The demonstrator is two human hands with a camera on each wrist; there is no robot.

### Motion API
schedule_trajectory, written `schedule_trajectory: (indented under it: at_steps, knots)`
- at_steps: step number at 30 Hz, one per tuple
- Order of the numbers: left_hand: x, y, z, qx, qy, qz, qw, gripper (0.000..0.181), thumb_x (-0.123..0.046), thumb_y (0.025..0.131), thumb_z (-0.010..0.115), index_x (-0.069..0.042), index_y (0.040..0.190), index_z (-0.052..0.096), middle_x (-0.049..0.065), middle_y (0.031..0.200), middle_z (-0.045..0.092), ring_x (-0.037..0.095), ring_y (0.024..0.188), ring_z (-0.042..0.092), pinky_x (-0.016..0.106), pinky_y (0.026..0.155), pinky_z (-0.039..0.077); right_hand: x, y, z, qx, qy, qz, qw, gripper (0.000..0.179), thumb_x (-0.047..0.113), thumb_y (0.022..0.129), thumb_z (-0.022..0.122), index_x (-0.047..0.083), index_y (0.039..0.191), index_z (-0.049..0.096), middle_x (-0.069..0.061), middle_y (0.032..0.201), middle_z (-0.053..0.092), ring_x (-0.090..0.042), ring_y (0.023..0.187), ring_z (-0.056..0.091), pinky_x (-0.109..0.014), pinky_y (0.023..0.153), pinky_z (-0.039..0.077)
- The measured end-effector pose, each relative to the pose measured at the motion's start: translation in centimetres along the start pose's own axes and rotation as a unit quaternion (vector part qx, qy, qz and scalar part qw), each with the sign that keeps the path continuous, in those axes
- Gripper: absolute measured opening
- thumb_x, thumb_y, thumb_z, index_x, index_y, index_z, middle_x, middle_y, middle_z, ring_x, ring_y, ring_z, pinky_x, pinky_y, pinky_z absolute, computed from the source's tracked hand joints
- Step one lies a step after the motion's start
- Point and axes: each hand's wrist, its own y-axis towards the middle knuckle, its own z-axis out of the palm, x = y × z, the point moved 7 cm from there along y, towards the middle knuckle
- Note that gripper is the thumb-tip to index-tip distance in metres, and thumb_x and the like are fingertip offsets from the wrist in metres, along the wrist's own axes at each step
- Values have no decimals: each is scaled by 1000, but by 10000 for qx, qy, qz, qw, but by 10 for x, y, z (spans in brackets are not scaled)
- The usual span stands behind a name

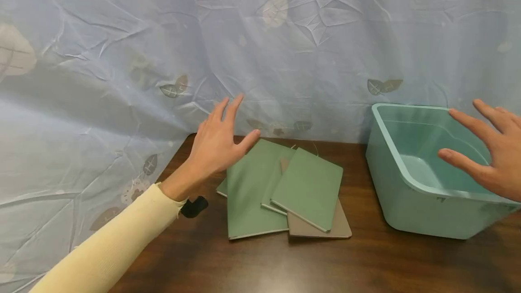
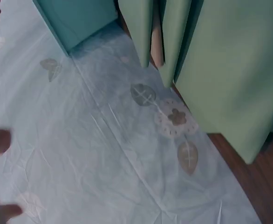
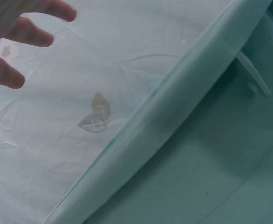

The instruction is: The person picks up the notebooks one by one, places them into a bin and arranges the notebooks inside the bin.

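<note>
Several notebooks with green covers lie in an overlapping pile on the table: a large green notebook at the left and a smaller green notebook on top at the right. From under the smaller one sticks out a taupe notebook. Above the pile's left side, my left hand hovers with fingers spread, holding nothing. My right hand, also spread and holding nothing, is over the teal plastic bin. In the right wrist view, fingertips appear apart from the bin's rim.
The dark wooden table carries the pile and the bin. A pale blue patterned cloth hangs behind the table and down its left side. Around my left wrist is a black band. The bin's visible inside shows a bare floor.
</note>
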Motion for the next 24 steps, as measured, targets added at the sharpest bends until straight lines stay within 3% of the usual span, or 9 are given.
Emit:
schedule_trajectory:
  at_steps: [3, 5, 7, 12, 15, 19, 22, 24]
  knots:
    - [-5, -7, -10, -846, -577, 105, 9947, 72, -57, 94, 55, -29, 155, 27, 9, 151, 43, 35, 123, 54, 54, 87, 52, 11, -6, -11, -718, 330, -381, 9961, 79, 70, 88, 54, 26, 153, 39, -17, 162, 26, -45, 148, 23, -60, 123, 14]
    - [-8, -13, -15, -1103, -948, 45, 9894, 64, -53, 94, 57, -27, 150, 36, 4, 144, 51, 29, 118, 58, 49, 84, 53, 20, -10, -17, -1092, 511, -602, 9909, 83, 77, 86, 48, 24, 149, 45, -18, 158, 34, -44, 145, 30, -58, 123, 19]
    - [-10, -20, -18, -1162, -1391, -37, 9834, 58, -49, 95, 58, -26, 146, 42, 1, 140, 55, 24, 121, 56, 47, 89, 52, 30, -14, -22, -1377, 608, -803, 9853, 87, 82, 84, 42, 22, 146, 50, -19, 155, 40, -45, 141, 36, -55, 122, 23]
    - [-10, -39, -10, -665, -2536, -477, 9638, 52, -47, 95, 60, -28, 141, 45, -3, 132, 61, 18, 111, 63, 39, 85, 54, 48, -24, -29, -1674, 470, -1091, 9787, 87, 83, 85, 39, 21, 145, 52, -19, 150, 46, -47, 135, 44, -52, 122, 26]
    - [-9, -49, 1, -217, -3029, -860, 9489, 49, -48, 96, 59, -31, 139, 46, -6, 126, 64, 16, 108, 64, 39, 83, 55, 52, -30, -30, -1751, 622, -1032, 9772, 86, 82, 86, 41, 19, 144, 52, -18, 150, 47, -46, 136, 43, -49, 122, 27]
    - [-11, -58, 15, 178, -3483, -1263, 9287, 46, -49, 95, 60, -33, 137, 48, -8, 125, 64, 15, 114, 60, 41, 90, 53, 50, -42, -30, -1791, 990, -683, 9765, 86, 80, 86, 44, 18, 144, 52, -15, 153, 44, -41, 141, 39, -49, 123, 25]
    - [-16, -64, 26, 434, -3915, -1444, 9078, 44, -45, 96, 61, -31, 137, 48, -5, 128, 63, 18, 117, 60, 42, 90, 55, 44, -54, -27, -1738, 1079, -307, 9784, 86, 80, 86, 44, 20, 146, 50, -14, 156, 40, -39, 145, 34, -53, 123, 23]
    - [-19, -67, 32, 596, -4250, -1573, 8894, 43, -41, 97, 61, -30, 136, 49, -1, 130, 62, 19, 117, 61, 41, 90, 56, 38, -63, -24, -1720, 1112, -69, 9788, 85, 80, 86, 44, 21, 147, 48, -14, 157, 37, -38, 146, 32, -55, 123, 22]
